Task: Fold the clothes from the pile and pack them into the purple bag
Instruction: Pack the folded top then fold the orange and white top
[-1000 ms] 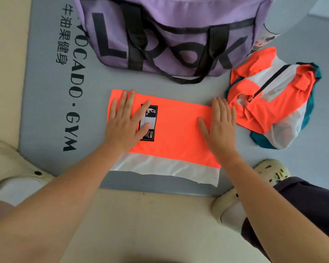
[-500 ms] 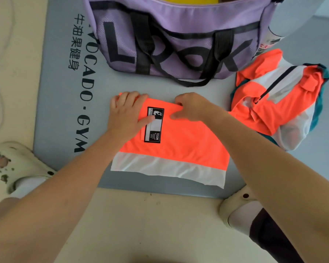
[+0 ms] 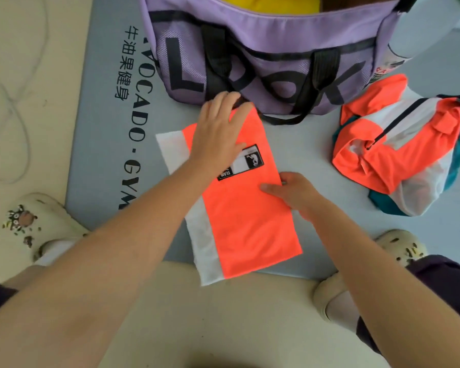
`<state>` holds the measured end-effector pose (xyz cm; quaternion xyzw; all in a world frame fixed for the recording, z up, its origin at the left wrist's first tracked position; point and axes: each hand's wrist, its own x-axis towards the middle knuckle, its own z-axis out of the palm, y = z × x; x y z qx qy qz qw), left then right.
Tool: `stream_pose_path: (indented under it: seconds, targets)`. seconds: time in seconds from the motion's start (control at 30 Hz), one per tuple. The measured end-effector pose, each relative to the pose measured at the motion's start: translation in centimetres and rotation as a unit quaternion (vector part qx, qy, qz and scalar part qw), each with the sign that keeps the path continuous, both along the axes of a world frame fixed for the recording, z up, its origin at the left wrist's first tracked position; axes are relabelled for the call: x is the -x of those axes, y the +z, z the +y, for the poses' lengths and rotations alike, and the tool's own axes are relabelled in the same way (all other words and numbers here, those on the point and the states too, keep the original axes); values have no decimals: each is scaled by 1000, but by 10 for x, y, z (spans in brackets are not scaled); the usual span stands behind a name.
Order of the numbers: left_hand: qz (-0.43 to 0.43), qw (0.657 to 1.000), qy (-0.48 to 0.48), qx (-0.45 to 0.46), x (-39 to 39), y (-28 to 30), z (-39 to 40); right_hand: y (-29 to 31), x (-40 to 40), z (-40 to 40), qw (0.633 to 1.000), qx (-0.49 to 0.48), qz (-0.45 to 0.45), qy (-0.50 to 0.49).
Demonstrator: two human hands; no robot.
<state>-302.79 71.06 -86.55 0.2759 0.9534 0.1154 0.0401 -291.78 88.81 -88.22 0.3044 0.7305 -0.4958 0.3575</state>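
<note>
A folded orange garment with a white band and a black patch lies on the grey mat, its long side running away from me. My left hand rests flat on its far end, fingers curled over the top edge. My right hand pinches its right edge near the middle. The purple bag stands open just beyond, with yellow cloth inside. A crumpled pile of orange, white and teal clothes lies to the right.
The grey gym mat with black lettering covers the floor under everything. A white cord loops on the beige floor at the left. My cream clogs sit at both sides, the other clog at the right.
The folded orange garment has been turned about a quarter turn, from lying crosswise to lying lengthwise. My right hand shifted from the top edge to the right edge; the left hand stayed on it.
</note>
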Motion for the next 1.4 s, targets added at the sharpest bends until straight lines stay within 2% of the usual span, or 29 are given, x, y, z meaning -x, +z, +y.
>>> stream_pose_path:
  seconds: [0.07, 0.13, 0.23, 0.3, 0.33, 0.4, 0.53, 0.73, 0.83, 0.9, 1.0, 1.1, 1.17, 1.23, 1.3, 1.4]
  targets:
    - [-19, 995, 79, -57, -29, -2, -5, -1, -26, 4, 999, -15, -2, -40]
    - [-74, 966, 228, -93, -63, -6, -20, -3, -47, 9, 998, -50, -7, -49]
    - [-192, 867, 435, -152, -117, -14, -46, -6, -63, 11, 995, -96, -23, -19]
    - [-286, 788, 513, -185, -143, -16, -56, -4, -65, 9, 990, -139, 1, -8]
    - [-320, 764, 529, -186, -151, -18, -58, -3, -65, 7, 987, -159, 22, -10]
    - [-352, 755, 527, -167, -157, -20, -60, -1, -67, 2, 983, -178, 50, -20]
    - [-344, 770, 513, -160, -153, -21, -56, -4, -73, -5, 985, -166, 52, -10]
    - [-360, 726, 544, -217, -144, -14, -30, -4, -70, -3, 981, -183, 39, 43]
    - [-373, 723, 549, -193, -139, -14, -26, -3, -70, -3, 982, -181, 37, 42]
    - [-391, 716, 535, -219, -138, -13, -27, -2, -71, -3, 982, -182, 34, 40]
    - [-456, 670, 505, -298, -141, -10, -30, -3, -69, -3, 983, -175, 33, 32]
    - [-527, 569, 493, -395, -143, -9, -39, -5, -69, 1, 987, -150, 49, -3]
    - [-569, 520, 480, -419, -141, -6, -51, -2, -73, 5, 990, -115, 59, -51]
    - [-618, 502, 440, -415, -137, -5, -61, 4, -82, 9, 987, -14, 57, -150]
    - [-647, 489, 413, -415, -135, -2, -66, 11, -89, 13, 966, 108, 43, -229]
    - [-632, 491, 411, -437, -132, 4, -65, 22, -87, 17, 955, 159, 59, -242]
